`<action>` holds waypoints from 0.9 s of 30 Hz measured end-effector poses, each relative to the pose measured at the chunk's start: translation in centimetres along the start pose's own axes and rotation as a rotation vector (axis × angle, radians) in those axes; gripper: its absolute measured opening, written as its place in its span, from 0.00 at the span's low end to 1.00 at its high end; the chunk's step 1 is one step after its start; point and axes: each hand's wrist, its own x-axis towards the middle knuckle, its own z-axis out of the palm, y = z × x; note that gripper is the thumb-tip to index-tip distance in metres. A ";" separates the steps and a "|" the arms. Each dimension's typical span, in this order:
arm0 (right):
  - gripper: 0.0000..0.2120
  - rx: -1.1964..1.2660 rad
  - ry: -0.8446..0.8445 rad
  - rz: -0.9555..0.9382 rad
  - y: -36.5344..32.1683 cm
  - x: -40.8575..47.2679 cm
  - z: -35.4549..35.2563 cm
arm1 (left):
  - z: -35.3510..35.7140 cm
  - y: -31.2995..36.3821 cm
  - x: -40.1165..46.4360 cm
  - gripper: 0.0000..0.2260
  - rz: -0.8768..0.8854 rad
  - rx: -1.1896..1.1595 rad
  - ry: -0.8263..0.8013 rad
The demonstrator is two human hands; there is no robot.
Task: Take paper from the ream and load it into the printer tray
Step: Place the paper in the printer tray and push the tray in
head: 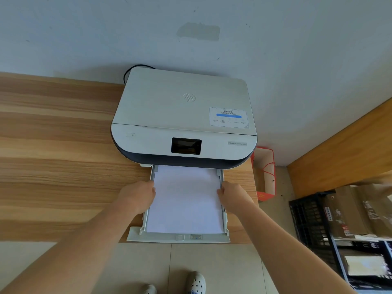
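Shoes peek in at the bottom edge, toes pointing at the worktop, so the person stands square to the job. Both forearms reach forward, one to each side of the pulled-out tray, which hangs out past the worktop's front edge. That overhang looks deliberate: it gives room to drop sheets in from above.

And the paper is in! A white stack lies flat between the tray's side rails, its far end tucked under the printer. The left hand curls against the stack's left edge and rail, the right hand mirrors it on the right. Each grip is pressed against paper edge and rail, fingers bent; whether they pinch the sheets or only nudge them, I cannot tell. Symmetrical hands suggest squaring the stack so it feeds straight.

No ream is in view. A red bag stands on the floor to the right, a black crate beyond it.

My read: loading is nearly done; pushing the tray home remains.
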 end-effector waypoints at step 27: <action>0.45 -0.365 0.120 -0.476 0.9 -8.5 4.8 | 5.4 0.5 -8.2 0.36 0.396 0.155 0.305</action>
